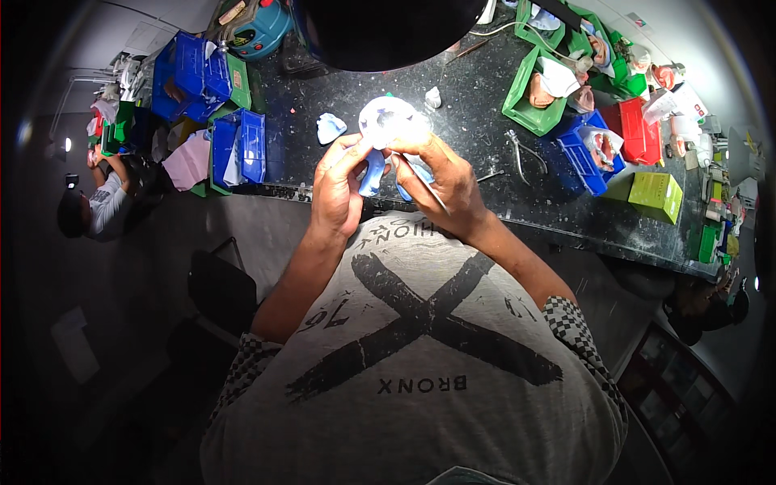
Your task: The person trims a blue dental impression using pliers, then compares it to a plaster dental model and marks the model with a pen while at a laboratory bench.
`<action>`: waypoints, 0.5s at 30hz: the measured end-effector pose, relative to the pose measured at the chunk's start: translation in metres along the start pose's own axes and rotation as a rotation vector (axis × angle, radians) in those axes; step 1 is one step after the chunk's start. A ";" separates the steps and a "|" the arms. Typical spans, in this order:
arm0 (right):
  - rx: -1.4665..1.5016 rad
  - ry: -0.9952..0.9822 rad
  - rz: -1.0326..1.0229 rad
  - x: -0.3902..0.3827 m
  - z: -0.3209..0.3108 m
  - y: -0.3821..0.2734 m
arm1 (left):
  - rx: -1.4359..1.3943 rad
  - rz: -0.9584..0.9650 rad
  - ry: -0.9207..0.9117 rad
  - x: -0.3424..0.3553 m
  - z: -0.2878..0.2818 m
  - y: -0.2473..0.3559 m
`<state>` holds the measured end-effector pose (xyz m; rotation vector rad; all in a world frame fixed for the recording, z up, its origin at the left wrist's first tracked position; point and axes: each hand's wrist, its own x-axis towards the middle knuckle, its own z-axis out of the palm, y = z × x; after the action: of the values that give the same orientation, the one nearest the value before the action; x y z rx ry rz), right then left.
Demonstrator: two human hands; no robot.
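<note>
In front of my chest, over the near edge of the bench, both hands meet at a bright white dental cast (pixel 386 120), partly washed out by the light. My left hand (pixel 338 190) grips its left side, thumb and fingers closed. A curved light-blue piece (pixel 372 175) hangs below the cast beside those fingers; whether the two are joined cannot be made out. My right hand (pixel 449 176) is closed around a thin pen-like hand tool (pixel 432 196), its fingers against the cast's right side. The tool's working tip is hidden.
Beyond my left hand lies a blue-white moulded piece (pixel 330 128); a small white piece (pixel 433 98) stands farther right. Pliers (pixel 525 153) rest right of my hands. Bins flank the dark bench (pixel 311 93): blue (pixel 240 149), green (pixel 540 93), red (pixel 638 133). A dark lamp head (pixel 388 32) hangs above.
</note>
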<state>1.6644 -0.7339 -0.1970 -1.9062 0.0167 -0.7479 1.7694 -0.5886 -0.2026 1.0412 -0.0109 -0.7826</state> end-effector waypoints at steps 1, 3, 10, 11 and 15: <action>-0.010 0.004 -0.011 0.001 0.000 0.000 | 0.002 0.000 -0.001 0.000 0.000 0.000; -0.030 0.014 -0.035 0.002 0.000 0.000 | 0.000 -0.003 0.001 0.000 0.000 0.000; -0.033 0.007 -0.003 0.003 -0.001 -0.002 | -0.011 -0.006 0.015 0.001 0.002 0.000; -0.020 0.004 0.003 0.003 -0.001 -0.003 | -0.011 -0.006 0.012 0.001 0.002 0.000; -0.009 -0.003 -0.001 0.003 -0.002 -0.003 | -0.005 -0.007 0.007 0.000 0.003 0.001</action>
<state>1.6654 -0.7352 -0.1927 -1.9162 0.0170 -0.7464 1.7695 -0.5904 -0.2004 1.0403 0.0011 -0.7852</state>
